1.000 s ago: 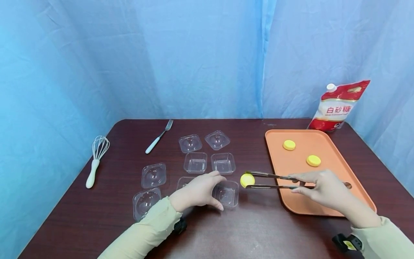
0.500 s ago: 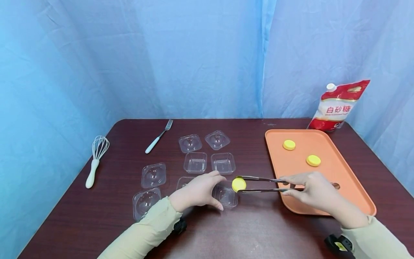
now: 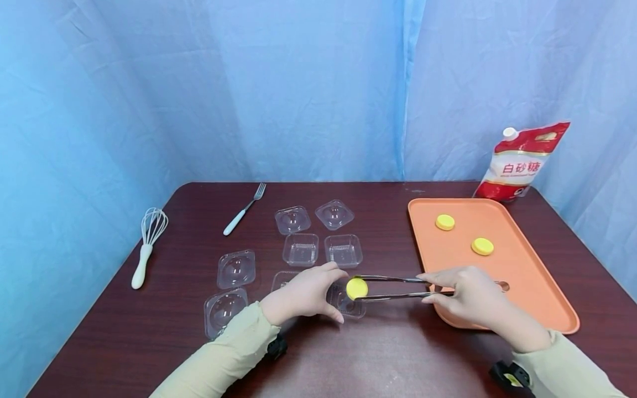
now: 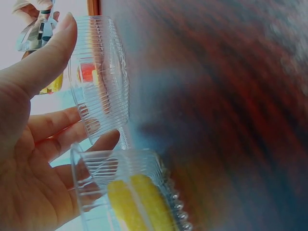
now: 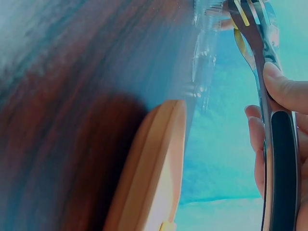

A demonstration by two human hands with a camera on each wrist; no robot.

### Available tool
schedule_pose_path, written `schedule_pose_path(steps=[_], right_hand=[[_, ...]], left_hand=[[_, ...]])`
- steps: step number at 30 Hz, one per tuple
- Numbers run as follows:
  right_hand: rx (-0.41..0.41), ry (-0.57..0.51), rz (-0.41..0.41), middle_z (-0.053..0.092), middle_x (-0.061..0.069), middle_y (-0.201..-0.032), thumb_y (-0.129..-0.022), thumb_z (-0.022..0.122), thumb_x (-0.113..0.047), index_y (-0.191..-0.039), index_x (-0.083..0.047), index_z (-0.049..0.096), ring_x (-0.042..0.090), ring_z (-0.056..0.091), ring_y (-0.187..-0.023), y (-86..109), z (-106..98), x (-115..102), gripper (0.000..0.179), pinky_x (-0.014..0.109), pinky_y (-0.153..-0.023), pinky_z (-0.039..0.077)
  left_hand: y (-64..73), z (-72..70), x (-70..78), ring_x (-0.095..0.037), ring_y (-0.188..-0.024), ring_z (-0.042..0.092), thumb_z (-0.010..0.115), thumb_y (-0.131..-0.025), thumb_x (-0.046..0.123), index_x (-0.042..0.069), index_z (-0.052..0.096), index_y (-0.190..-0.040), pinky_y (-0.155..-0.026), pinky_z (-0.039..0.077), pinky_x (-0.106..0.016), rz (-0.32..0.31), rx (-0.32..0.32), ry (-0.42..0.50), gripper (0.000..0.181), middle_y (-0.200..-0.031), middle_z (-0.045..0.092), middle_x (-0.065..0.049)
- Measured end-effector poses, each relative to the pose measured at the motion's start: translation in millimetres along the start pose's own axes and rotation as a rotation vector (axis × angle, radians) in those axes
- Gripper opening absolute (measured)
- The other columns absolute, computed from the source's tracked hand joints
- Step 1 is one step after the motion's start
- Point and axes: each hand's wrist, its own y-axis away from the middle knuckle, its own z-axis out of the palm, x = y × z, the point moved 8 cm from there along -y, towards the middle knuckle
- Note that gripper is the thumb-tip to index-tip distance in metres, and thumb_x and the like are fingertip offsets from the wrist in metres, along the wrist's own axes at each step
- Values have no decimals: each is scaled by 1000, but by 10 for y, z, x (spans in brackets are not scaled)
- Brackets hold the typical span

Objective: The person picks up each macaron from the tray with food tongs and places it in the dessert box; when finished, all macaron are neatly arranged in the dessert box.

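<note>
My right hand (image 3: 470, 296) grips metal tongs (image 3: 398, 297) with dark handle insets. Their tips pinch a round yellow cake (image 3: 356, 288) above a clear plastic box (image 3: 352, 310). Thumb and fingers of my left hand (image 3: 303, 296) span the near and far sides of that box, steadying it on the table. Partly under the left hand sits another clear box (image 3: 281, 278); in the left wrist view a box beside the palm contains a yellow cake (image 4: 139, 202). Two more yellow cakes, one at the back (image 3: 445, 223) and one nearer (image 3: 482, 246), lie on an orange tray (image 3: 527, 304).
Behind the hands are two clear boxes (image 3: 301, 250) with two domed lids (image 3: 292, 220). Two further lids (image 3: 236, 270) lie at the left. A fork (image 3: 244, 211) and a whisk (image 3: 148, 243) are farther left. A sugar bag (image 3: 517, 163) stands at the back right corner.
My right hand has moved left and slightly nearer, carrying the tongs and yellow cake from beside the box to over it. The left hand stays put.
</note>
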Motion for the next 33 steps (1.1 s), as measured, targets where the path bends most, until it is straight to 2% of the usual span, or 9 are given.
schedule_pose_path(steps=[4,9,18,25,33], right_hand=[[-1,-4,-14,70,-5,-71,-57,88,-13,-93,-6,76,-5,52,-60,-3,32,-13,39,8,-51,34],[-8,15,-12,72,-3,-75,-56,88,-12,-93,-7,76,-5,53,-61,-28,56,-39,39,11,-53,39],[-47,76,28,74,-2,-84,-60,87,-16,-94,-9,76,-4,59,-66,-64,80,-65,37,17,-57,46],[-97,71,79,74,-2,-86,-63,86,-17,-97,-9,76,1,63,-68,-91,112,-67,36,23,-57,50],[-91,55,30,74,-1,-83,-62,86,-14,-94,-8,75,-1,60,-62,-133,97,-109,35,22,-54,48]], left_hand=[[1,-2,3,-15,-98,60,87,-61,38,5,59,-120,-90,49,-30,3,0,-2,73,-107,58,-2],[0,0,2,-15,-95,59,88,-61,38,5,59,-119,-88,49,-29,8,4,-4,73,-106,57,-2],[-5,2,2,-14,-92,59,88,-60,38,7,60,-118,-87,49,-28,9,5,-1,71,-103,56,0],[-9,12,-1,-15,-93,60,87,-61,38,6,60,-120,-88,49,-28,7,-1,-5,72,-104,57,0],[-12,8,-6,-12,-94,59,87,-62,40,6,59,-122,-89,49,-27,-19,-17,-21,74,-106,57,1]])
